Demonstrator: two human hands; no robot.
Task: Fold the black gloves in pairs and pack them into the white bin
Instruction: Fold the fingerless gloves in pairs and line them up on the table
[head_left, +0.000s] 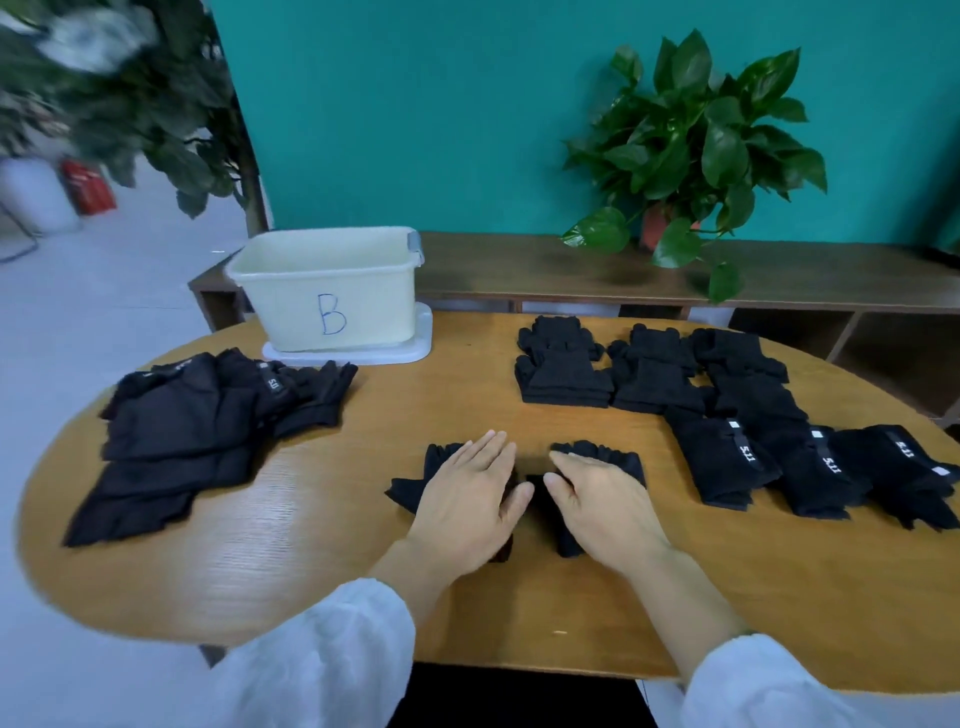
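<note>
Item: two black gloves (597, 457), side by side on the table (322, 545) before me. My left hand (467, 499) and right hand (597, 499) press flat on them, fingers straight. White bin (327, 291): far left.

We see bare table (452, 405) running from the near edge's middle straight back toward the white bin (324, 296) at the far left edge. A loose glove heap (208, 426) blocks the left side; folded glove stacks (727, 410) crowd the right.
</note>
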